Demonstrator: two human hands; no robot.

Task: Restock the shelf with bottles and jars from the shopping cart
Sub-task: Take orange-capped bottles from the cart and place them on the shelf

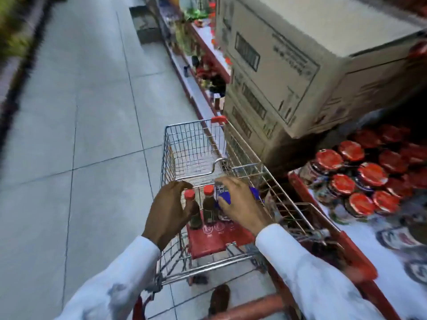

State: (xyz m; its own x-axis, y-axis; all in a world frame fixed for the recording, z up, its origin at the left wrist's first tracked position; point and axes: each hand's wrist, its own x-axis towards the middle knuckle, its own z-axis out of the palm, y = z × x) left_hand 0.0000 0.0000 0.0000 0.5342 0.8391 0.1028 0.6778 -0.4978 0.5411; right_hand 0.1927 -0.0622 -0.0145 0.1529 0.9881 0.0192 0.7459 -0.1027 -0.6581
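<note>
Bottles (209,205) half hidden by both hands (169,211); blue-capped item (225,198) unclear.

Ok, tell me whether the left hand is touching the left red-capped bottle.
Touching. The head view shows the left hand wrapped around the left red-capped bottle, fingers against its neck.

Grocery shop aisle. Wire shopping cart (208,158) with red trim stands on a pale tiled floor (80,135). Long red-edged shelf (201,49) runs along the right side, stocked with bottled goods. Nearer, rows of red-lidded jars (360,176) packed close together. Stacked printed cardboard cartons (288,65) sit beside the cart, touching its wire side.
</note>
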